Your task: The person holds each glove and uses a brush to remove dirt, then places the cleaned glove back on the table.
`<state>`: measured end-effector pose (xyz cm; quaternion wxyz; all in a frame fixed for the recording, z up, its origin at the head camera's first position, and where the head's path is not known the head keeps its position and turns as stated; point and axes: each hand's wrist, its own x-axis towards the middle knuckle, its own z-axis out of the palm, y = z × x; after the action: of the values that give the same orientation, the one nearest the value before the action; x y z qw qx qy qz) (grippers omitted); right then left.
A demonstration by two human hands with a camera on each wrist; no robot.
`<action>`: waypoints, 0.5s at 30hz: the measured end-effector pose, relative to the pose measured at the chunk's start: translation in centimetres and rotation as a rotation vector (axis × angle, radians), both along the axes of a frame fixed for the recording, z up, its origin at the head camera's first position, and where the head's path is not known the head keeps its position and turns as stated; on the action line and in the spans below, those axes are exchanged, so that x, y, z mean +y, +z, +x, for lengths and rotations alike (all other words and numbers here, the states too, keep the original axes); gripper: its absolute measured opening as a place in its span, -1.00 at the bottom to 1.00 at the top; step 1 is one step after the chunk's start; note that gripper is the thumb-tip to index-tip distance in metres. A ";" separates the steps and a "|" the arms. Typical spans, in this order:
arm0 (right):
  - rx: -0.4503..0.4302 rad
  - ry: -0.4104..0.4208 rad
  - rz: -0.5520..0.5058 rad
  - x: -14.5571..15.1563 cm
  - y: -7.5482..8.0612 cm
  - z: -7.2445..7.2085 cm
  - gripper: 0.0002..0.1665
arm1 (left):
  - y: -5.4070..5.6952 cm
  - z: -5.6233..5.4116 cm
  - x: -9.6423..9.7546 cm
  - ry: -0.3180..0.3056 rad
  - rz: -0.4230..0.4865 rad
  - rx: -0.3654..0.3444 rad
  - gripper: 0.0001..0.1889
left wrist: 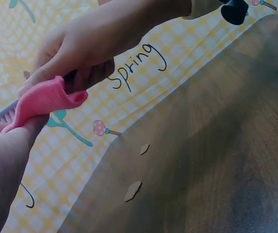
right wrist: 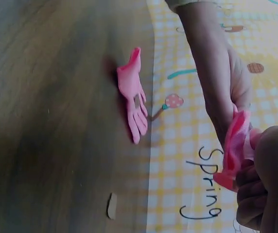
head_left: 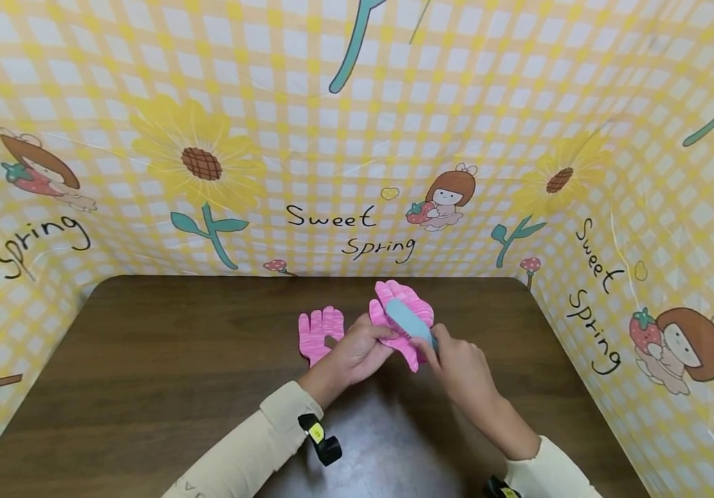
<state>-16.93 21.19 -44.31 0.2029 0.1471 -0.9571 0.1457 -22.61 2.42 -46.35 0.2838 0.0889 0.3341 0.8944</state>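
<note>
My left hand [head_left: 362,349] grips a pink knitted glove [head_left: 418,299] above the table, its fingers pointing away from me. A blue-backed brush [head_left: 408,321] lies against the glove, gripped at its near end by my right hand [head_left: 465,370]. Pale bristles [left wrist: 7,115] show beneath the brush back in the left wrist view, beside the glove's folded cuff [left wrist: 71,99]. A second pink glove [head_left: 313,339] lies on the table to the left of my hands, with a small brown scrap [head_left: 330,342] on its palm.
The dark wooden table [head_left: 164,360] is bordered by a yellow checked cloth wall [head_left: 326,159] at the back and sides. Two thin brown flakes [left wrist: 133,191] lie on the tabletop in the left wrist view. The right wrist view shows one flake [right wrist: 112,206] near the table's edge.
</note>
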 end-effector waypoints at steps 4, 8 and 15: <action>0.064 -0.047 0.020 0.3 -0.1 -0.3 -0.55 | -0.3 0.0 0.3 -0.001 0.034 0.025 -0.25; 0.105 -0.082 0.021 0.7 -0.3 -0.7 -0.55 | -0.3 -0.1 0.4 -0.008 0.021 0.018 -0.26; 0.141 -0.108 0.014 1.2 -0.4 -1.1 -0.56 | -0.1 0.1 0.4 -0.020 -0.016 -0.009 -0.27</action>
<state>-18.08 22.43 -44.74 0.2764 0.1066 -0.9479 0.1169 -22.53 2.80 -46.45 0.2949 0.0862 0.3390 0.8892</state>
